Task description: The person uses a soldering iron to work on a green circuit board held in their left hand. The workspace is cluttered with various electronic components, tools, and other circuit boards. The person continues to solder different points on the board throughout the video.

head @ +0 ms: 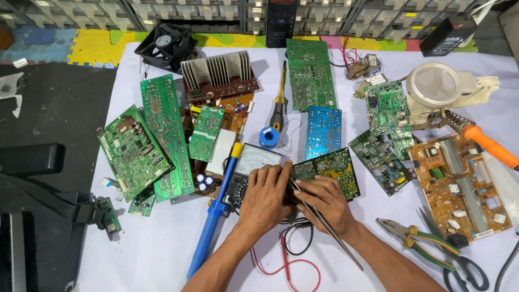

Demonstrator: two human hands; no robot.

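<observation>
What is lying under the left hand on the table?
Under the left hand lies a meter with a white dial; its black lower body is mostly covered. The right hand holds tweezers beside it.

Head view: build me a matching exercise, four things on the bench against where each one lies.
Things:
1. black fan
2. pliers
3. solder spool
4. magnifier

Places:
A. top right of the white sheet
B. above the analog meter
C. top left corner of the sheet
D. right of the right hand

Pairs: 1-C, 2-D, 3-B, 4-A
</observation>
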